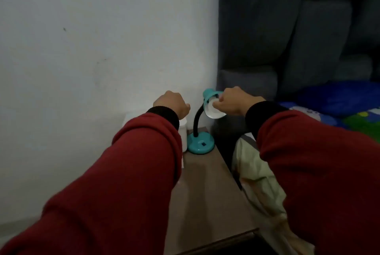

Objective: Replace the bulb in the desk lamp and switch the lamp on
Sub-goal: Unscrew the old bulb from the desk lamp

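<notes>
On brown table [205, 182], one teal lamp [200, 143], one bulb [212, 112] gripped by right hand [234, 101]

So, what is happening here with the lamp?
A person in red sleeves is working on a teal desk lamp that stands on a brown table. The right hand grips the white bulb at the lamp's shade. The left hand is curled above a white object, apparently holding nothing. The bulb looks unlit.

right hand [232, 101] grips the white bulb [213, 110] at the teal lamp's shade [208, 94].
</notes>
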The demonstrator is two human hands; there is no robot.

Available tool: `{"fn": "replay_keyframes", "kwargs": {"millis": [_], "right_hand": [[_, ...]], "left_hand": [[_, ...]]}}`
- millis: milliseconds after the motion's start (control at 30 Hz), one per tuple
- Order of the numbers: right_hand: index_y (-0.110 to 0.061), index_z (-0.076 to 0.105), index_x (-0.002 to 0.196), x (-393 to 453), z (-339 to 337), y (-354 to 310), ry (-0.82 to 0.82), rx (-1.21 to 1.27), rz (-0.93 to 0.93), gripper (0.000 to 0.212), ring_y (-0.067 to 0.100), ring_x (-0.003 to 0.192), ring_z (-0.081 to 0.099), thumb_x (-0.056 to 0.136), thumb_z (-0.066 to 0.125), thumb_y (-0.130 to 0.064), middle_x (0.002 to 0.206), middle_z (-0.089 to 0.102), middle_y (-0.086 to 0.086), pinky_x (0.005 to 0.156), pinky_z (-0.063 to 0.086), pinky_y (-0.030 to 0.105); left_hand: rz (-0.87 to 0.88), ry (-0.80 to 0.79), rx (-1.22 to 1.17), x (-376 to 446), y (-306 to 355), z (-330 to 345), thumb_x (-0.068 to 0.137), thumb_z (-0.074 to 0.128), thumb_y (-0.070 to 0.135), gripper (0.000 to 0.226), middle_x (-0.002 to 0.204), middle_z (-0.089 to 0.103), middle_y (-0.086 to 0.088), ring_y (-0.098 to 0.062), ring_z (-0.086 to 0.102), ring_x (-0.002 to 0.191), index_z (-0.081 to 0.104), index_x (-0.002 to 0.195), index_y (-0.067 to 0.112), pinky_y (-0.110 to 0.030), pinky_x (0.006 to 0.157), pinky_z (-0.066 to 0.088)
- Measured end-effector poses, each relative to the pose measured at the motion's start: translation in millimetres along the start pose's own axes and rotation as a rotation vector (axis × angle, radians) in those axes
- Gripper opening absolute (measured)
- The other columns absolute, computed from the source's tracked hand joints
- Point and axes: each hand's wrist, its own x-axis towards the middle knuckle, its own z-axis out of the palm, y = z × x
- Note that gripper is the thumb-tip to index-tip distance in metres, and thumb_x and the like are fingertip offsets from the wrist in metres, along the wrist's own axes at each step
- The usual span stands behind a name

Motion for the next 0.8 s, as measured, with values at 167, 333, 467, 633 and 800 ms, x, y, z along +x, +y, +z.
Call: {"fn": "replay_keyframes", "kwargs": {"millis": [167, 333, 467, 633, 800], "right_hand": [[-0.006, 0.062, 0.115, 18.1, 43.8, 32.3, 0.023, 0.171, 0.073, 0.038, 0.035, 0.106, 0.058, 0.091, 0.046, -0.031, 0.119, 0.062, 0.021, 0.087, 0.045, 0.033], [-0.013, 0.047, 0.133, 48.8, 95.3, 33.5, 0.246, 0.753, 0.271, 0.048, 0.028, 0.114, 0.056, 0.09, 0.057, -0.032, 0.119, 0.063, 0.015, 0.093, 0.041, 0.028], [-0.019, 0.038, 0.138, 78.2, 128.4, 17.3, 0.342, 1.257, 0.476, 0.064, 0.021, 0.105, 0.061, 0.084, 0.064, -0.042, 0.119, 0.062, 0.01, 0.092, 0.045, 0.026], [-0.022, 0.047, 0.127, 103.1, 147.2, 5.5, 0.378, 1.535, 0.573, 0.061, 0.022, 0.098, 0.067, 0.077, 0.069, -0.048, 0.106, 0.067, 0.006, 0.093, 0.054, 0.04], [-0.022, 0.047, 0.131, 103.3, 145.6, 8.6, 0.449, 1.401, 0.487, 0.058, 0.02, 0.103, 0.064, 0.08, 0.072, -0.033, 0.114, 0.064, 0.004, 0.092, 0.052, 0.03]], "left_hand": [[0.06, -0.064, -0.09, 43.9, 27.0, 46.8, 0.096, 0.037, 0.043, 0.053, 0.124, 0.056, -0.021, -0.035, 0.054, 0.113, 0.057, 0.115, -0.002, -0.037, 0.088, 0.045], [0.083, 0.03, -0.481, 85.2, 34.5, 91.5, 0.096, 0.042, 0.038, 0.051, 0.136, 0.052, -0.018, -0.03, 0.047, 0.127, 0.04, 0.139, 0.012, -0.033, 0.106, 0.034], [0.11, 0.039, -0.726, 110.6, 34.7, 110.1, 0.097, 0.041, 0.04, 0.05, 0.146, 0.044, -0.005, -0.021, 0.044, 0.133, 0.037, 0.143, 0.023, -0.025, 0.11, 0.026], [0.206, 0.104, -0.777, 124.8, 34.6, 123.3, 0.098, 0.039, 0.036, 0.041, 0.142, 0.051, 0.005, -0.011, 0.046, 0.13, 0.045, 0.138, 0.028, -0.003, 0.089, 0.024], [0.245, 0.128, -0.856, 125.8, 38.0, 129.7, 0.097, 0.044, 0.032, 0.039, 0.139, 0.053, 0.004, -0.006, 0.048, 0.126, 0.048, 0.136, 0.026, -0.005, 0.093, 0.03]]}}
